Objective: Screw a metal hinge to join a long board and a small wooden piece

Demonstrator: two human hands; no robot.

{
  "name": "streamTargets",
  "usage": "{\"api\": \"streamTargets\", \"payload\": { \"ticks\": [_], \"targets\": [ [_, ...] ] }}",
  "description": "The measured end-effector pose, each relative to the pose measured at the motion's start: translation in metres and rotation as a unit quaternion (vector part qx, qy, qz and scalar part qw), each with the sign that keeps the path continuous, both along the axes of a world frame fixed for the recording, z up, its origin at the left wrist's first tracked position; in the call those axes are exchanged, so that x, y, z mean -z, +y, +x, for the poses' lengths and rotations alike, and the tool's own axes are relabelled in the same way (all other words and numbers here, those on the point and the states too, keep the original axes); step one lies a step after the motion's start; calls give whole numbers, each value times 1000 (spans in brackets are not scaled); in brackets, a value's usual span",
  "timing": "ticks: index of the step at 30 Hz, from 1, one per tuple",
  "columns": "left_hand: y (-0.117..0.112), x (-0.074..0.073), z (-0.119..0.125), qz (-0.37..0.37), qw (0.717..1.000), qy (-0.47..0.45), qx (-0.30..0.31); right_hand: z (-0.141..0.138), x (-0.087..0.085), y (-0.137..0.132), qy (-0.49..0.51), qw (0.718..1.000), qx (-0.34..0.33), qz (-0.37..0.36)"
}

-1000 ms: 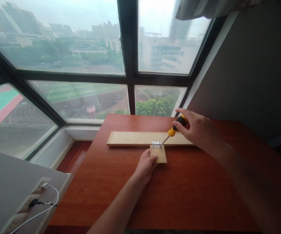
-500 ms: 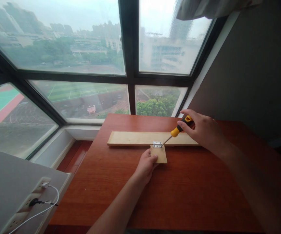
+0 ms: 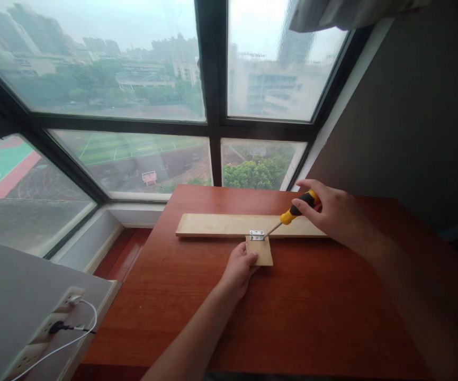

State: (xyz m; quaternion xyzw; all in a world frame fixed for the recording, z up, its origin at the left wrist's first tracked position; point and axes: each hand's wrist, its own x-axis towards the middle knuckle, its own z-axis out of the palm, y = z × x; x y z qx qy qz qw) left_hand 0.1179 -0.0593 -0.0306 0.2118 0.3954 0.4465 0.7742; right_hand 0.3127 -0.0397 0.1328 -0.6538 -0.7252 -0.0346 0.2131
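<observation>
My left hand (image 3: 241,265) grips a small square wooden board (image 3: 262,253) by its left side, thumb on top. A silver metal hinge (image 3: 257,235) spans the edge of that board and the long pale wooden plank (image 3: 213,224) behind it. With its fingers round the handle, my right hand (image 3: 334,211) holds a yellow and black screwdriver (image 3: 292,212). The screwdriver slants down to the left, and its tip meets the hinge's lower right part. Whether the tip sits in a screw is too small to tell.
Both boards are over a reddish-brown wooden table (image 3: 165,301). Large dark-framed windows (image 3: 213,106) rise behind it. At the lower left, a ledge carries power sockets (image 3: 50,326) with a white cable (image 3: 95,315) and a black plug (image 3: 57,327). A dark wall (image 3: 411,121) stands on the right.
The right hand's fingers have shifted slightly on the screwdriver handle, which has turned a little. The screwdriver's tip stays at the hinge. My left hand and the boards hold their places.
</observation>
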Motion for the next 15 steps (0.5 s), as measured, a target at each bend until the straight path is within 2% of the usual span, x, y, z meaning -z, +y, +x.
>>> {"api": "streamTargets", "payload": {
  "ticks": [3,6,12,15],
  "targets": [
    [0,-1,0,-1,1000,1,0,0,3,-1,-63,997,39,29],
    [0,-2,0,-4,1000,3,1,-1,3,-2,-68,996,47,23],
    [-1,-6,0,-4,1000,11,4,-2,-3,-4,58,997,-27,-37],
    [-2,-8,0,-3,1000,11,6,-3,-5,-6,94,993,-41,-51]
  ]
}}
